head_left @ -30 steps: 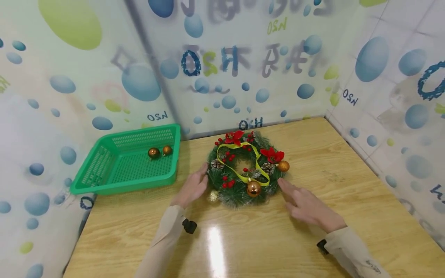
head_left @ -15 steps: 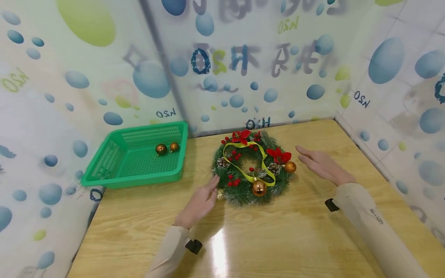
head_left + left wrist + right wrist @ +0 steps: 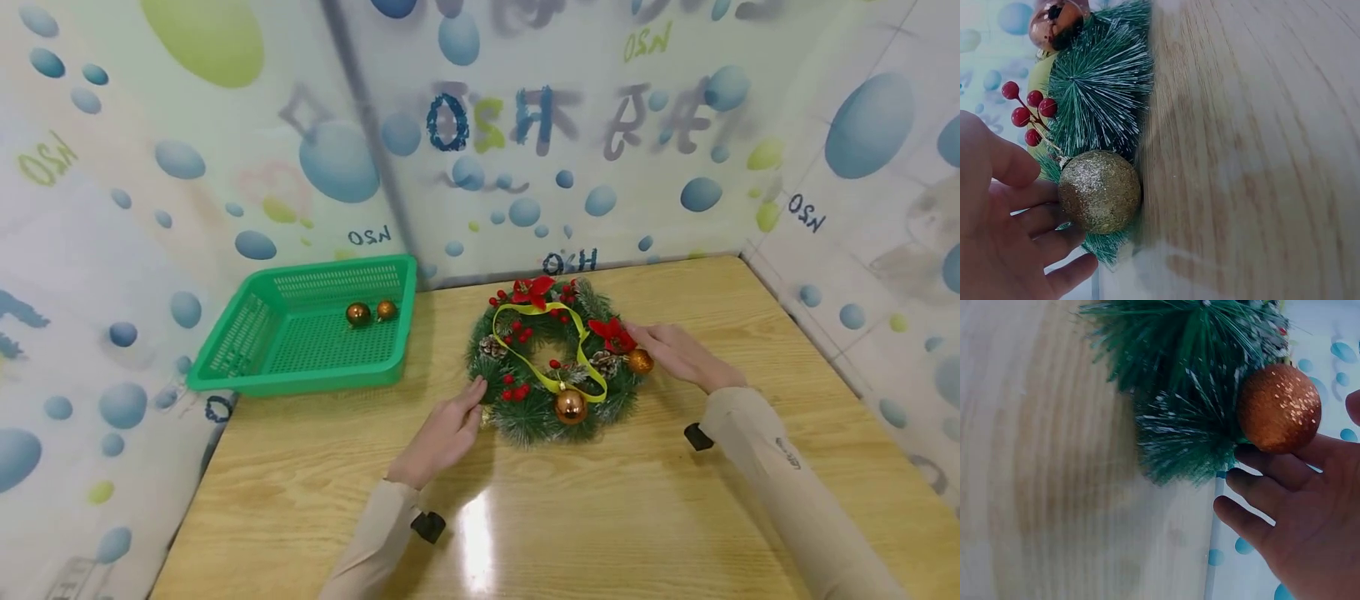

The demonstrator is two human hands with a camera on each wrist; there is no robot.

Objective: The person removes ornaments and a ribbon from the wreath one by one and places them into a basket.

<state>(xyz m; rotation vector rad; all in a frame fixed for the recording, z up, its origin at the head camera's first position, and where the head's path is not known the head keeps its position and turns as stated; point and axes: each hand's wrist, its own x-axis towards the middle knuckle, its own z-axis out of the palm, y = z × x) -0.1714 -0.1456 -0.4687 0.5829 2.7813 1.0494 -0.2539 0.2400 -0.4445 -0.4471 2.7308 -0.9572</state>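
A green Christmas wreath (image 3: 525,427) lies flat on the table, trimmed with red flowers (image 3: 533,292), red berries, pine cones and a yellow ribbon (image 3: 536,309). A shiny copper ball (image 3: 570,407) sits on its front. My left hand (image 3: 441,437) is at the wreath's front left edge, fingers loosely extended beside a gold glitter ball (image 3: 1100,192). At the right edge, my right hand (image 3: 686,357) reaches in with extended fingers behind an orange glitter ball (image 3: 1280,409). Whether those fingertips press the greenery is hard to tell.
To the left stands a green plastic basket (image 3: 300,385) holding a shiny brown ball (image 3: 358,314) and a smaller orange ball (image 3: 386,309). The wooden table (image 3: 600,517) meets patterned walls (image 3: 480,225) at the back and right.
My right hand lifted off the wreath's front right, swung outward, then came back in farther up beside the orange ball. The left hand slid slightly toward the front. The head view shifted.
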